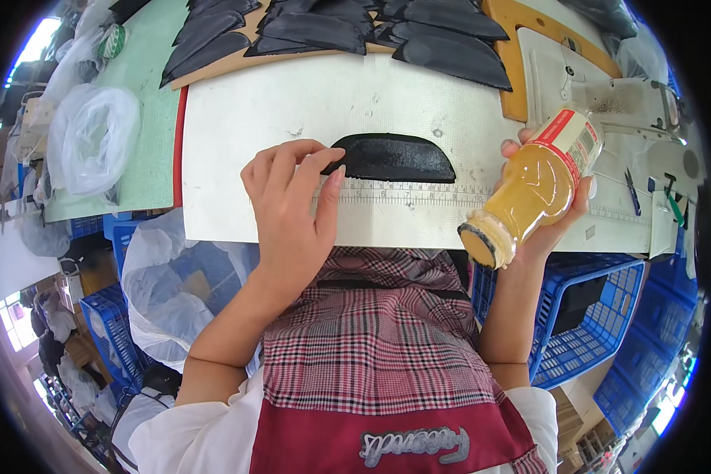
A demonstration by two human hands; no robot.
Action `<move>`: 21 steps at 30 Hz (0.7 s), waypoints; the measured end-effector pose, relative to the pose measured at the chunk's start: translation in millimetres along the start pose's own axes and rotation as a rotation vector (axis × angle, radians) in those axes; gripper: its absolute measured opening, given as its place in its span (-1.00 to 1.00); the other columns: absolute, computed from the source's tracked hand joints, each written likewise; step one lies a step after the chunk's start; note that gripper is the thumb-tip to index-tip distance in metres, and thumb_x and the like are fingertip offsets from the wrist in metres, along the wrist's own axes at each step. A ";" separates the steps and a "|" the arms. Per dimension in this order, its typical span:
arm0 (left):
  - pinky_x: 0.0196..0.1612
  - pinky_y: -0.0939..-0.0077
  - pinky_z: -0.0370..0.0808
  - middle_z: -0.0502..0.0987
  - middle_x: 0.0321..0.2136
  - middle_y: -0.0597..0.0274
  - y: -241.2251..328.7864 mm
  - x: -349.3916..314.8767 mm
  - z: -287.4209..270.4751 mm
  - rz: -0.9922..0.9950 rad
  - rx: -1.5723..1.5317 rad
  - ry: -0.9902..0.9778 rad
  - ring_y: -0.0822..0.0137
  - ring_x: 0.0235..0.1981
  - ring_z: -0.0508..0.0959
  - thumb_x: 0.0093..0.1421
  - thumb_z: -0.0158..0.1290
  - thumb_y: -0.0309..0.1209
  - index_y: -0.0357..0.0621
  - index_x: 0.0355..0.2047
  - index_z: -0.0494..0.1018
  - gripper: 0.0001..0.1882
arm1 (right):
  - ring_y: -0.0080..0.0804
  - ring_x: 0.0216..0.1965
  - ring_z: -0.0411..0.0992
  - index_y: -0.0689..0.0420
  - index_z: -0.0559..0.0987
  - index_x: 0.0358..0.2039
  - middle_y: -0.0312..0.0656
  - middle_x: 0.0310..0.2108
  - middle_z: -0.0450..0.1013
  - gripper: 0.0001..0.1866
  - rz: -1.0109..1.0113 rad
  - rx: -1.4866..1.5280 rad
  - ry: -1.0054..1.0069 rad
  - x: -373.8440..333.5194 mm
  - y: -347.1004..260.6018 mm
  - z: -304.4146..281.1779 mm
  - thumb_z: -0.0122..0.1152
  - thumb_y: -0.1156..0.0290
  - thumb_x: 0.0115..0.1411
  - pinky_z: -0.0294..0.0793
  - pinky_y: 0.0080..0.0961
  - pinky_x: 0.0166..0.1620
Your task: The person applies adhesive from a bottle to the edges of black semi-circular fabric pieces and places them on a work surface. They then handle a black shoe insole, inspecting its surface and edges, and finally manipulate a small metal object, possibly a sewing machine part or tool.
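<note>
A black half-moon-shaped piece (395, 156) with a shiny patch lies on the white work board (253, 110), its straight edge along a printed ruler scale (407, 193). My left hand (292, 201) pinches the left end of this piece between thumb and fingers. In my right hand (551, 233) is a clear bottle (533, 189) of amber liquid with a red-and-cream label. The bottle tilts, its crusted yellowish mouth end (488, 238) pointing down and left, beyond the board's near edge. That end is dark in the middle and apart from the black piece.
Several similar black pieces (308, 31) lie overlapping along the far side. A sewing machine bed (628, 103), a blue pen-like tool (633, 192) and a green-handled tool (675, 207) are at right. A plastic-lined bin (174, 276) and blue crate (588, 316) flank my lap.
</note>
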State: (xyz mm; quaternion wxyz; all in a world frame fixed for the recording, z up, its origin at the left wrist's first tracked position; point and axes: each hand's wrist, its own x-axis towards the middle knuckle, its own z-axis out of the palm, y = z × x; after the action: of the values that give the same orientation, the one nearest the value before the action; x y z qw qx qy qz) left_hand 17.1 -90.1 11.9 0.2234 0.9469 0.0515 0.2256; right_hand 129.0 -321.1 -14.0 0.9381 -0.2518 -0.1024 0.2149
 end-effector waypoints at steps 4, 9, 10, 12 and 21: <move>-0.16 0.44 0.22 0.46 -0.45 0.21 1.9 3.7 -4.5 -0.238 -0.175 -0.052 0.31 -0.36 0.40 0.08 0.01 -0.46 -0.24 -0.31 0.48 -0.83 | -0.07 -0.13 0.38 0.20 0.24 0.04 -0.07 -0.11 0.36 -0.28 -0.028 0.006 0.106 -1.3 5.2 5.0 -0.15 -0.18 0.10 0.51 -0.38 -0.22; -0.37 0.56 0.34 0.48 -0.58 0.19 -4.9 9.4 -5.1 -0.541 -0.505 -0.095 0.43 -0.53 0.41 0.08 0.04 -0.45 -0.33 -0.37 0.49 -0.83 | -0.09 -0.15 0.39 0.21 0.26 0.02 -0.06 -0.13 0.37 -0.30 -0.119 -0.060 0.080 0.5 6.7 10.4 -0.16 -0.16 0.11 0.50 -0.41 -0.26; -0.40 0.58 0.36 0.48 -0.60 0.19 -4.3 10.4 -6.3 -0.593 -0.567 -0.109 0.45 -0.56 0.40 0.07 0.05 -0.45 -0.35 -0.38 0.49 -0.83 | -0.10 -0.16 0.40 0.22 0.26 0.01 -0.05 -0.14 0.38 -0.30 -0.123 -0.049 0.072 0.6 7.2 10.4 -0.16 -0.16 0.11 0.50 -0.42 -0.27; -0.41 0.59 0.35 0.48 -0.62 0.20 -6.0 13.0 -10.1 -0.526 -0.467 -0.178 0.48 -0.57 0.39 0.07 0.05 -0.45 -0.35 -0.39 0.49 -0.83 | -0.14 -0.17 0.41 0.23 0.27 0.00 0.02 -0.17 0.39 -0.30 -0.078 -0.050 0.072 0.3 5.2 9.2 -0.17 -0.16 0.11 0.49 -0.44 -0.27; -0.43 0.58 0.30 0.46 -0.60 0.20 -10.5 18.4 -18.8 -0.392 -0.281 -0.197 0.47 -0.55 0.33 0.02 0.02 -0.50 -0.35 -0.46 0.46 -0.87 | -0.18 -0.24 0.45 0.26 0.31 -0.05 0.12 -0.22 0.41 -0.31 -0.062 -0.032 0.071 0.8 10.3 16.0 -0.22 -0.16 0.13 0.49 -0.47 -0.27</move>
State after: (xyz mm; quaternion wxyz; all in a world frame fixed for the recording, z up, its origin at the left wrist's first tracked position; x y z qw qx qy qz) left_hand 25.1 -69.6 29.6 0.3963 0.8958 0.1801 0.0898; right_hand 121.2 -305.8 -5.6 0.9431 -0.2710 -0.0802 0.1752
